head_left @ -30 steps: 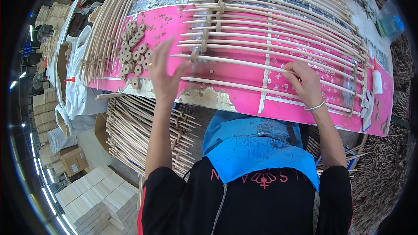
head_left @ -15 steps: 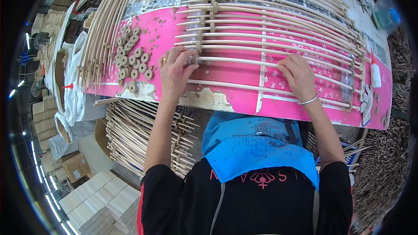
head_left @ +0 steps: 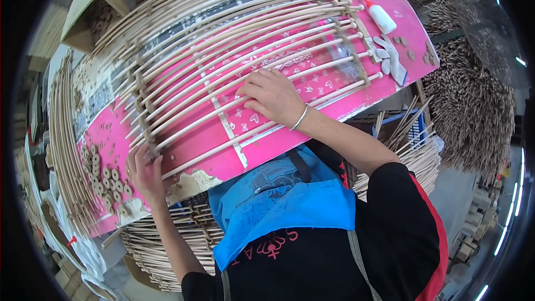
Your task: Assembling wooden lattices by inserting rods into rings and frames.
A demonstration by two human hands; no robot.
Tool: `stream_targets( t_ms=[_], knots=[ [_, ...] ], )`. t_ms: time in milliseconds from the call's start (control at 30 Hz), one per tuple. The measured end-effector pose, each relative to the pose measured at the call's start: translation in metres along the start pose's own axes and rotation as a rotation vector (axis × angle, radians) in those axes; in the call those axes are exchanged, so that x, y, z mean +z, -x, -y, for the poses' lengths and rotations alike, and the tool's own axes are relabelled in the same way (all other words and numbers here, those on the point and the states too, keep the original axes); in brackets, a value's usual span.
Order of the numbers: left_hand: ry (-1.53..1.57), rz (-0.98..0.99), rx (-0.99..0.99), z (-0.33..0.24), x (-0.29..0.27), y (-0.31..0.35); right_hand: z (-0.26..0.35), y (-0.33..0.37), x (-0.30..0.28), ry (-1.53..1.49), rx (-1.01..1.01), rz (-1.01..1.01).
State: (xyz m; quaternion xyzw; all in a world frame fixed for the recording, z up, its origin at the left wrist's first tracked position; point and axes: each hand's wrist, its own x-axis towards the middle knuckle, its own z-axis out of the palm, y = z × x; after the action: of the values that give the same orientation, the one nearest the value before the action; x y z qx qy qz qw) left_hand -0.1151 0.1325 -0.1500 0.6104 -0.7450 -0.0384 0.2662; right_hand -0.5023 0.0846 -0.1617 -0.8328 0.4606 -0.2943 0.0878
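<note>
Okay, right hand [head_left: 273,97] grip pinches a pale rod [head_left: 196,125] near mid-length; left hand [head_left: 146,177] fingers curl at the rod's left end, can't tell if pinching. Rod lies over pink counter [head_left: 411,36]; black shirt [head_left: 317,259] carries red lettering, partly covered.

I'm seeing the rods [head_left: 195,127] lying smooth and matt in pale, bare wood, while the loose rings [head_left: 96,160] are looking duller and rougher, like pressed board. The table [head_left: 181,151] is showing a pink, faintly glossy surface, its near edge flaking into a rough, pale patch [head_left: 198,183]. The bottle [head_left: 382,20] is appearing smooth white plastic, the glove [head_left: 394,66] matt cloth, the bracelet [head_left: 301,116] shiny metal, the apron [head_left: 290,212] creased blue cloth.
</note>
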Motion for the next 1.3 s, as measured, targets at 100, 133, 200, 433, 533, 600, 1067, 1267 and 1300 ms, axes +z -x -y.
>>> stream_targets(
  t_ms=[100,133,200,433,533,600,1067,1267,1300],
  knots=[
    [-0.035,-0.011,-0.022,0.002,0.006,0.000,-0.011,0.006,0.004,0.039,-0.001,-0.015],
    [-0.045,-0.010,-0.019,0.002,0.004,0.002,-0.012,0.005,0.005,0.032,-0.007,-0.011],
    [-0.055,-0.003,-0.017,0.003,0.002,0.003,-0.010,0.004,0.007,0.031,-0.007,-0.047],
    [-0.051,-0.001,-0.021,-0.004,0.004,0.002,-0.012,-0.002,0.006,0.053,-0.019,-0.049],
    [-0.052,-0.004,-0.014,-0.006,0.003,0.000,-0.017,-0.003,0.010,0.039,-0.022,-0.047],
    [-0.044,-0.007,-0.014,-0.007,0.004,0.001,-0.019,-0.001,0.013,0.034,-0.011,-0.037],
    [0.000,-0.028,-0.012,-0.001,0.001,0.008,0.000,0.014,-0.011,-0.028,0.049,-0.062],
    [0.141,-0.215,-0.309,0.080,-0.021,0.053,-0.006,0.055,-0.026,-0.079,-0.017,-0.072],
    [0.215,-0.278,-0.319,0.076,-0.009,0.044,-0.014,0.064,-0.038,0.002,0.026,-0.075]
  ],
)
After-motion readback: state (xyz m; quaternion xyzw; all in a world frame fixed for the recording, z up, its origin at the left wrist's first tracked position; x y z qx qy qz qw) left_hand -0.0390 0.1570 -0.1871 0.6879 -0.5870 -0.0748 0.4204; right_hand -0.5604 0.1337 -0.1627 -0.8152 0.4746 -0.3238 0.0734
